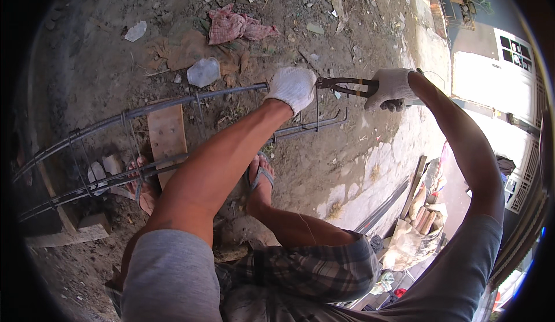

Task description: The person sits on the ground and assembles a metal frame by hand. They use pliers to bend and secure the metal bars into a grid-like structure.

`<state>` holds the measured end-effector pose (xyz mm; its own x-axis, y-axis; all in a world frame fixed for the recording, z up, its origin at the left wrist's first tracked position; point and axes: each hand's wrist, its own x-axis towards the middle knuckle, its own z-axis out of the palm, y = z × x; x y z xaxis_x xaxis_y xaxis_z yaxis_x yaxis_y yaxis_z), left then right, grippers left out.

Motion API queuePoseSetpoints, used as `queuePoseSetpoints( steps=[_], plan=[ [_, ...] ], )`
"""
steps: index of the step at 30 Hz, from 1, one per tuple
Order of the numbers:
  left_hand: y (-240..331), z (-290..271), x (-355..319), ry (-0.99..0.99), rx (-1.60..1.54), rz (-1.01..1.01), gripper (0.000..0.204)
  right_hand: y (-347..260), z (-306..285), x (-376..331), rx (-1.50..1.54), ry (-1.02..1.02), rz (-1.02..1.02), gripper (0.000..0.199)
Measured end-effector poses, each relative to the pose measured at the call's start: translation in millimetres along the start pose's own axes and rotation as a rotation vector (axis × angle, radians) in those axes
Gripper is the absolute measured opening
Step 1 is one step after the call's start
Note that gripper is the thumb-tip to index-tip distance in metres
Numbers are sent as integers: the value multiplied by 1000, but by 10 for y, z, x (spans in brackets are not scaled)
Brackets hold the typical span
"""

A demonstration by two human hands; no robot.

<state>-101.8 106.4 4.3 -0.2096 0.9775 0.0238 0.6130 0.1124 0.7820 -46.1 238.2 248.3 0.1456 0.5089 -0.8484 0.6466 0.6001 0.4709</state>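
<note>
A long rebar cage (231,90) runs from the far left to the middle, with thin square ties spaced along its bars. In a white knit glove, my left hand (291,88) is closed round the upper bar near its right end. My right hand (396,88), also gloved, grips the handles of dark steel pincers (347,85). Their jaws meet the upper bar at a tie, just right of my left hand. Whether wire is between the jaws is too small to tell. Past my left forearm, the lower bar ends in an upturned hook (342,115).
My sandalled feet (261,174) straddle a wooden board (166,128) by the cage. A wooden block (87,229) lies under its left part. A red checked cloth (238,26) and plastic scraps (203,72) lie on the dirt. A sack of wood pieces (413,238) stands at right.
</note>
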Motion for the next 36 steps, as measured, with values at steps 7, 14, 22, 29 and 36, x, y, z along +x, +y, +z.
queuePoseSetpoints(
  steps=[7, 14, 22, 29, 36],
  plan=[
    [-131, -16, 11, -25, -8, -40, 24, 78, 375, 95, -759, 920, -530, 56],
    [-47, -106, 26, -85, -39, -62, 23, 284, 443, 287, -887, 1006, -534, 44],
    [38, -91, 80, -120, -51, -59, 25, 217, 72, 247, 65, 91, -9, 35],
    [-85, -107, 43, -105, -51, -80, 23, 29, 180, 137, -494, 536, -330, 47],
    [-39, -116, 40, -120, -48, -75, 23, -117, 99, 20, -425, 362, -158, 59]
  ],
)
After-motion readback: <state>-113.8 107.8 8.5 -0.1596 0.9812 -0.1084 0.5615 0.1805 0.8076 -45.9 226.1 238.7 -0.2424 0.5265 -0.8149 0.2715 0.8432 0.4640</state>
